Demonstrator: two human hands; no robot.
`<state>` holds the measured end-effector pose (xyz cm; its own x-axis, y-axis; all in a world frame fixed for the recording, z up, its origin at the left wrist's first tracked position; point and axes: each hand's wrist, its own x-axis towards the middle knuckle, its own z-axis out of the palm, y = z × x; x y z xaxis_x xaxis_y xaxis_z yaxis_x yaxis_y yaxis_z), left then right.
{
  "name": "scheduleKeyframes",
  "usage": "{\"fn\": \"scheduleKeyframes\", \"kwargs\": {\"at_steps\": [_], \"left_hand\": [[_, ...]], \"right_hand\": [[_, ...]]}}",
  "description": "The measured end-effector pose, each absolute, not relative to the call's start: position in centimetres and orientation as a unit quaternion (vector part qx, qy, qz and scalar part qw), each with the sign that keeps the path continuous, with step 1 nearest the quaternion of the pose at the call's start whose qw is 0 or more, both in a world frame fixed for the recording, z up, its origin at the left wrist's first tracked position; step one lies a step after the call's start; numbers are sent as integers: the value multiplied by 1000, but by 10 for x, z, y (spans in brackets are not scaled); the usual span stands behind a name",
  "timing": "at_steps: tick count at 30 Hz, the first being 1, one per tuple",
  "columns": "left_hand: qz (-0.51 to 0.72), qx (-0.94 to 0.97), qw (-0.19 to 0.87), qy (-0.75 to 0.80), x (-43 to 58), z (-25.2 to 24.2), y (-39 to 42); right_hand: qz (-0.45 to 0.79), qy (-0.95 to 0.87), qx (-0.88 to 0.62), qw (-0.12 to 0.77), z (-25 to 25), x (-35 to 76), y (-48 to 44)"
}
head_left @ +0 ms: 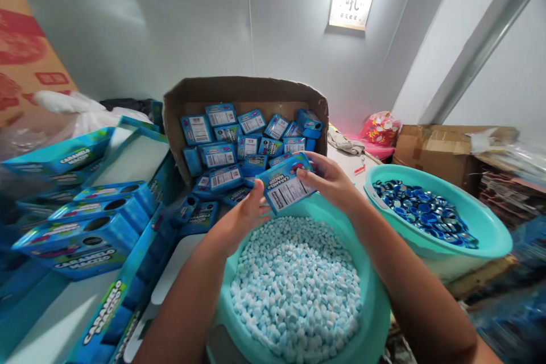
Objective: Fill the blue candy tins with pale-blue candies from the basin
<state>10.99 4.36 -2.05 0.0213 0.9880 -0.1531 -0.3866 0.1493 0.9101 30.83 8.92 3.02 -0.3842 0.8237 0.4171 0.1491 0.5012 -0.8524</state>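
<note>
We hold a small blue box (288, 186) in our right hand (327, 179), over the near tub (379, 301) of pale candies (298, 290), its long axis slanting from near left to far right. Our left hand (241, 219), fingers apart, is at its left end; we cannot tell whether it grips. Beyond stands a carton (177, 119) of similar boxes (222, 154); display trays (102, 310) crowd the left, another tub (490, 239) the right.

A small blue rectangular box (286, 183) at centre is marked with a white printed panel (290, 191), while pale-blue and white round pellets (298, 290) are mingled at lower centre.
</note>
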Motion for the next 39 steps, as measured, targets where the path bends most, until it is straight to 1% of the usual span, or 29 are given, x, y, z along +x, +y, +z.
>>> {"fn": "scheduleKeyframes", "kwargs": {"at_steps": [3,5,7,13,18,24,29,34,39], "left_hand": [[522,362,686,354,108,-6,41],[515,367,713,303,106,-1,41],[512,366,720,294,105,-1,41],[514,372,701,325,105,-7,40],[482,433,687,330,107,-7,34],[468,443,656,392,108,-9,36],[478,456,633,405,108,-12,39],[459,477,614,430,111,-12,38],[376,565,542,495,106,-12,36]], "right_hand": [[388,-719,-330,473,24,292,79],[411,-710,-348,454,18,283,75],[427,-699,-356,451,14,278,73],[493,-652,-335,469,9,275,73],[492,-641,-343,479,7,276,76],[496,-626,-360,482,4,274,80],[488,-626,-371,482,1,273,83],[506,-615,-367,480,1,275,84],[545,-546,-409,488,-5,279,104]]}}
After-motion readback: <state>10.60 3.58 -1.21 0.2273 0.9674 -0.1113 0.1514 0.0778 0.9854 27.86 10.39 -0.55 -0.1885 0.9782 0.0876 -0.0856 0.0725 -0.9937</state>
